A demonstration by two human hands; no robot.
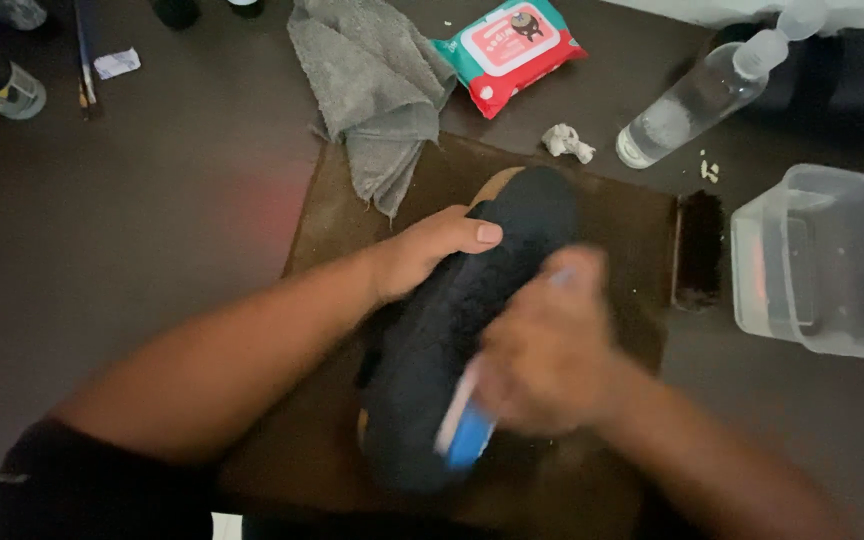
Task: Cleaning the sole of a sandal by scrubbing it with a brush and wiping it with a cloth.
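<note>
Reading from left to right, we see a crumpled grey cloth towel (377, 85) on the dark floor, its lower end lying over the far edge of a brown rectangular mat (327, 225). Our left hand (422, 250) grips the side of a black fuzzy slipper (462, 320), thumb laid across the top; the slipper lies lengthwise on the mat. Our right hand (547, 345), motion-blurred, is clenched around a blue-and-white brush handle (464, 425) pressed against the slipper. Farther right lie a red-and-green wipe packet (507, 50), a clear plastic bottle (697, 100) on its side, and a clear plastic tub (822, 260).
</note>
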